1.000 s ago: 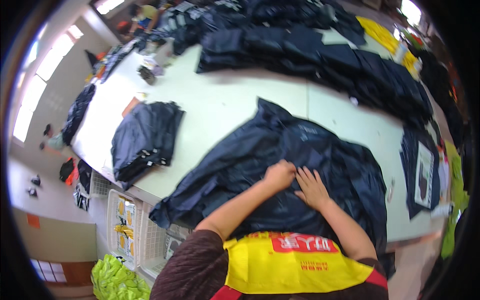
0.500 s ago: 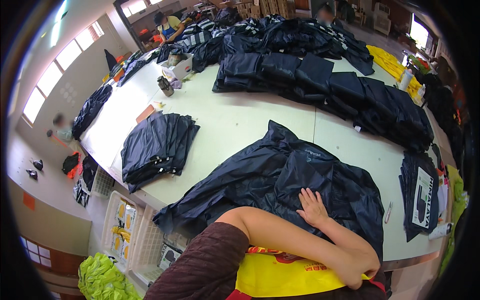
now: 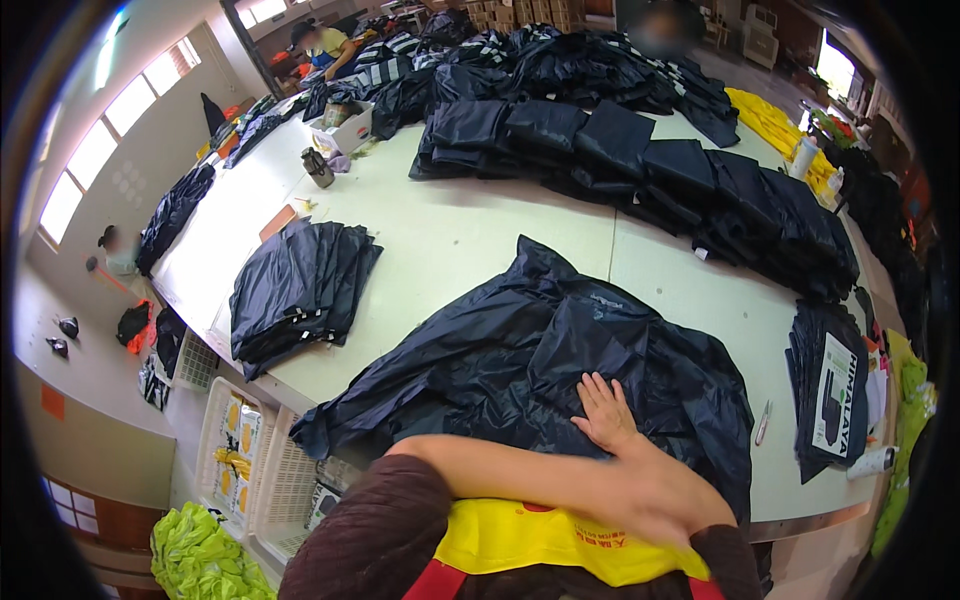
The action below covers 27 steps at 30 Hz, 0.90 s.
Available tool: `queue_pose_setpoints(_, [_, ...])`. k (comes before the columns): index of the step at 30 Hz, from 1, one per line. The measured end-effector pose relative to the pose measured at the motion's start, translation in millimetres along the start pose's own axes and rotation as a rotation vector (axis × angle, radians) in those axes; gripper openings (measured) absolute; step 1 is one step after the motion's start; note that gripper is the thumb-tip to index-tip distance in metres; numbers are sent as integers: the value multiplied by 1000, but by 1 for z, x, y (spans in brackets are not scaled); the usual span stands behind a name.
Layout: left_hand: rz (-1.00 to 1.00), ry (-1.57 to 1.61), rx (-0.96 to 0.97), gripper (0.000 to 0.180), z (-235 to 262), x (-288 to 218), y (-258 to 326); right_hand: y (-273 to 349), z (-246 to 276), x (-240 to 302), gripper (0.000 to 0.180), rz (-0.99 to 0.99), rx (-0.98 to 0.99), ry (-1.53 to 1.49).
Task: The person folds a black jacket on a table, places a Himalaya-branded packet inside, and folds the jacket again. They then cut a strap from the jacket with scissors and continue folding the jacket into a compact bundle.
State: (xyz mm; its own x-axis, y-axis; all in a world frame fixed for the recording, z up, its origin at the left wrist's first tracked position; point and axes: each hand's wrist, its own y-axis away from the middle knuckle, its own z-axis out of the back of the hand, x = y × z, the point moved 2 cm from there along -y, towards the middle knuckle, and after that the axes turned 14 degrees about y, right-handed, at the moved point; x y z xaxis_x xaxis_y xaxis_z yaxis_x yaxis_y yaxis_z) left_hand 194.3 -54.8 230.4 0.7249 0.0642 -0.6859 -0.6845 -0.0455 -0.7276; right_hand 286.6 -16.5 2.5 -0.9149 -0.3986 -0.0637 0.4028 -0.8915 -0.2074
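A stack of folded dark garments [image 3: 305, 290] is lying toward the left of the pale tabletop [image 3: 420, 245]. A dark jacket [image 3: 500, 370] is spreading wrinkled across the near middle. The right hand [image 3: 607, 415] is resting palm-down on it, fingers extending slightly apart. The left hand [image 3: 650, 503] is blurring before the right forearm [image 3: 708, 500]; its fingers' state is escaping view. Small snips [image 3: 763, 424] are lying beyond the jacket's right side.
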Motion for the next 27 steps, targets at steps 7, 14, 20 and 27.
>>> queue_pose_setpoints(7, [494,-1111,-118,40,98,87,221,-2,5,3,60,-22,19,-9])
queue_pose_setpoints(14, [378,-1141,-54,19,120,114,219,0,3,-2,56,-52,12,-61])
queue_pose_setpoints(20, [584,-1048,-256,16,133,131,215,-4,30,3,35,-71,-237,-41])
queue_pose_setpoints(27, [506,-1163,-293,31,128,100,195,-14,5,-21,11,-260,-102,-341])
